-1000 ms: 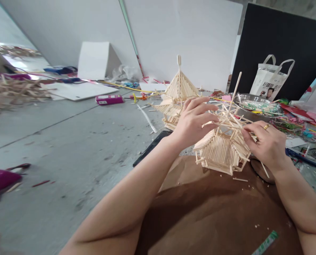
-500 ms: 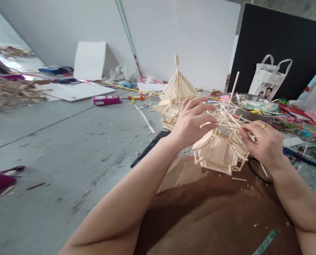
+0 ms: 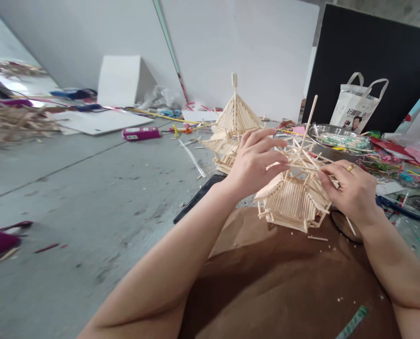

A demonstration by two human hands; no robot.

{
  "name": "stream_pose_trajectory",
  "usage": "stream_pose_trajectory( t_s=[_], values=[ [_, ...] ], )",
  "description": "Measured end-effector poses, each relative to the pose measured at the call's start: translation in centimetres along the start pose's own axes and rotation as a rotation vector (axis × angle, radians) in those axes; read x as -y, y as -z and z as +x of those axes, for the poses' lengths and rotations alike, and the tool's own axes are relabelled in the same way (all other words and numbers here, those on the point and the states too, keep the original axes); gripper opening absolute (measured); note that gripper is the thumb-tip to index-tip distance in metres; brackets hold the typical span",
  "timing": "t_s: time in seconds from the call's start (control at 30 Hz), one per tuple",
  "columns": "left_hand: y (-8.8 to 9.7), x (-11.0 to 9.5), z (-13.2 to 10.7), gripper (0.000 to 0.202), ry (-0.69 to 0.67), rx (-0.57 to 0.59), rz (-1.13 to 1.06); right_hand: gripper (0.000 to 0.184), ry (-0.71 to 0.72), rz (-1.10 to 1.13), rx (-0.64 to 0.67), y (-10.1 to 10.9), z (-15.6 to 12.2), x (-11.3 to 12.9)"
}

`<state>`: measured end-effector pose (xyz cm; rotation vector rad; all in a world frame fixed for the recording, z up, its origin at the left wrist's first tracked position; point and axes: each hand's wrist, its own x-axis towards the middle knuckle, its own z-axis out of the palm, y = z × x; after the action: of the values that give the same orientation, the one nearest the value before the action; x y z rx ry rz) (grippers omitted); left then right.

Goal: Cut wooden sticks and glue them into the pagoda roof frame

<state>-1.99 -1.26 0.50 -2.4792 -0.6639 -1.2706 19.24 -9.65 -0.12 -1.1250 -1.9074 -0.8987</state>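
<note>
A small pavilion model [image 3: 290, 200] built of thin wooden sticks stands on brown paper, its upper frame unroofed and one long stick [image 3: 310, 120] rising from the middle. Across the front of that frame runs a wooden stick [image 3: 303, 167]. My left hand [image 3: 255, 157] has its thumb and a finger pinched at the stick's left end, the other fingers raised and spread. At the right end, my right hand [image 3: 349, 186], with a ring on one finger, pinches the stick by the frame. Behind my left hand is a second, roofed stick pavilion [image 3: 236, 117], partly hidden.
A metal bowl [image 3: 328, 148] holding wrapped packets stands behind, near a white bag [image 3: 354, 106]. Cluttered scraps and blue-handled scissors [image 3: 398, 207] lie at right. A dark flat object [image 3: 199, 197] is under my left wrist. A purple device [image 3: 141, 133] rests on the grey floor.
</note>
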Motion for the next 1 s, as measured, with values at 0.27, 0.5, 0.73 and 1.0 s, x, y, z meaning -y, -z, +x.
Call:
stream_pose_trajectory(
  t_s=[0.27, 0.5, 0.73, 1.0],
  values=[
    [0.0, -0.1, 0.0, 0.011, -0.006, -0.010, 0.003, 0.012, 0.003, -0.004, 0.001, 0.1, 0.1, 0.1],
    [-0.1, 0.1, 0.1, 0.011, -0.004, -0.007, 0.003, 0.011, 0.006, 0.000, -0.005, 0.1, 0.1, 0.2],
    [1.5, -3.1, 0.4, 0.016, -0.081, -0.032, 0.080, 0.004, 0.092, -0.006, -0.058, 0.8, -0.1, 0.0],
    [3.0, -8.0, 0.1, 0.022, -0.117, 0.156, 0.126, 0.007, 0.171, 0.027, -0.037, 3.1, -0.2, 1.6]
  ],
)
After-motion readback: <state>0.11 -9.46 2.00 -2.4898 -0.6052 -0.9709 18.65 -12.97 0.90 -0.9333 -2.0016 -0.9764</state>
